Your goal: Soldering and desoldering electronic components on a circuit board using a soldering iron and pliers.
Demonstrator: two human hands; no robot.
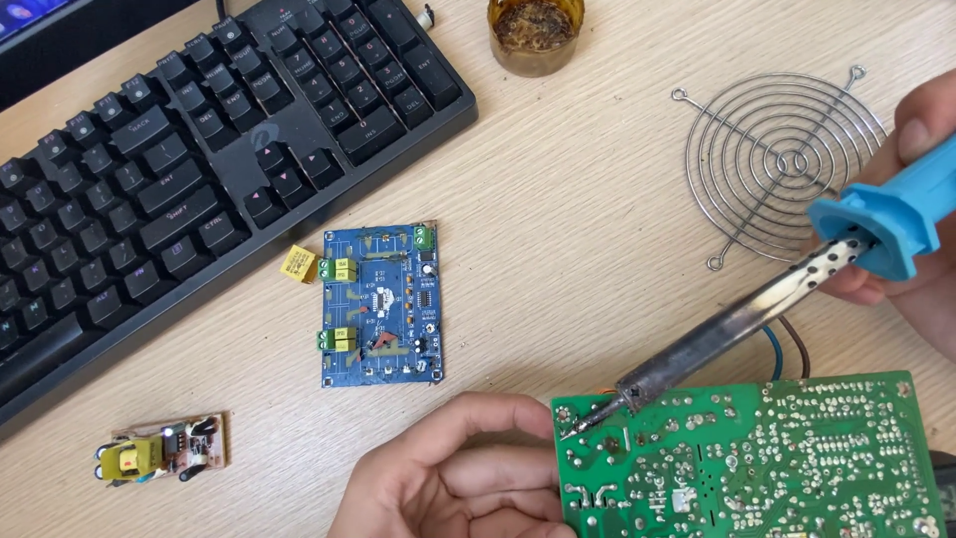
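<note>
Green studded circuit board (757,463) in left fingers (468,468); blue-handled soldering iron (757,309) in right fingers (921,130).

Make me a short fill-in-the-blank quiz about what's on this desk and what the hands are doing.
1. The right hand holds a soldering iron with a ____ handle.
2. The iron's tip touches the ____ circuit board, which the left hand steadies at its edge.
3. The round wire fan guard lies to the ____ of the blue circuit board.
4. A small yellow component lies between the blue board and the black ____.

Missing words: blue; green; right; keyboard
</note>
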